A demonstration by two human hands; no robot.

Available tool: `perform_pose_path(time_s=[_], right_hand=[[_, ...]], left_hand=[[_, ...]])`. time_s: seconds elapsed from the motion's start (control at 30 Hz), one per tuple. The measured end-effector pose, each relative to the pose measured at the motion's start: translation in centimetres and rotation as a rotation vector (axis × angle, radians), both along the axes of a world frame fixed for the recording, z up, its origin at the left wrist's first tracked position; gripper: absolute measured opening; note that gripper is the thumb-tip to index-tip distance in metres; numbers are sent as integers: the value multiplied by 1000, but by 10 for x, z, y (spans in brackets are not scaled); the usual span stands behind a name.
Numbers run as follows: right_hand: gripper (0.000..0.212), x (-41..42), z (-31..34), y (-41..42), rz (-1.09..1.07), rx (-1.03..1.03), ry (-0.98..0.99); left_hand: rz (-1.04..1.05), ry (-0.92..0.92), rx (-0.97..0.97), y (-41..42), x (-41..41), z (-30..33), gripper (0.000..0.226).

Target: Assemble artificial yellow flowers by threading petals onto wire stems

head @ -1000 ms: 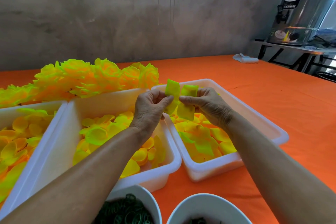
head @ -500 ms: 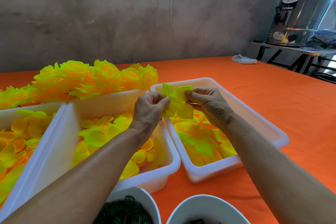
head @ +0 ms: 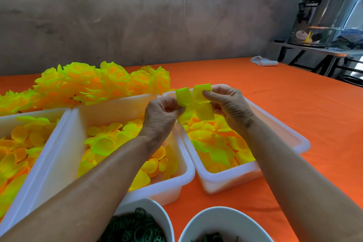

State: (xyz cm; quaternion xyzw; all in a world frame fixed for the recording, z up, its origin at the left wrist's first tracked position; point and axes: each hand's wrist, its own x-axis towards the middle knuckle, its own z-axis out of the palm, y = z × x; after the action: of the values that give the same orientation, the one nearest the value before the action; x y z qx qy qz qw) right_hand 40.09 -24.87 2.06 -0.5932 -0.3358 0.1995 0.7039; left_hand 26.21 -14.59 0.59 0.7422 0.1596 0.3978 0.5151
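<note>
Item: a four-lobed yellow petal piece (head: 193, 103), held raised between the two hands over the far end of the right-hand tray, apparently so that its lobes can be spread flat and its centre found for threading. Left hand (head: 161, 116): fingers curled, with thumb and fingertips pinching the piece's left lobes. Right hand (head: 228, 105): fingers curled over the right lobes, which are pinched likewise. No wire stem can be made out in either hand; whether one is concealed behind the fingers cannot be told. Directly beneath the hands, a white tray (head: 225, 180) of square-lobed yellow petals is set, presumably as the supply from which the held piece is drawn. Beneath the left forearm, a second white tray (head: 170, 182) of rounder petals is placed, and further out to the left a third tray (head: 37, 141) with more; the three are kept side by side, probably so each petal size stays within reach. Beyond the left hand, finished yellow flowers (head: 102, 82) are heaped on the orange surface (head: 294, 114). Nearest the body, between the forearms, two white bowls are stationed: one (head: 155, 210) holding green rings, the other (head: 225, 222) with dark green contents not clearly identifiable. Well beyond the right hand, a steel urn (head: 328, 6) stands on a side table.
</note>
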Motion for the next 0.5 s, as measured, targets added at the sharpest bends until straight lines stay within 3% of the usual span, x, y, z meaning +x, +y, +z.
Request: perform_pose_path(time_s=[0.17,0.27,0.4,0.5], right_hand=[[10,-2,2,0,76,-41,-48],[18,-4,9,-5,37,-48,-177],[17,-8,20,-18,-82,-137,-586],[9,-25,11,-29,-16,-369,-890]], left_hand=[[34,32,73,0,0,0,29],[54,63,62,-1,1,-1,33],[109,70,0,2,1,0,37],[137,50,-21,3,-6,3,34]])
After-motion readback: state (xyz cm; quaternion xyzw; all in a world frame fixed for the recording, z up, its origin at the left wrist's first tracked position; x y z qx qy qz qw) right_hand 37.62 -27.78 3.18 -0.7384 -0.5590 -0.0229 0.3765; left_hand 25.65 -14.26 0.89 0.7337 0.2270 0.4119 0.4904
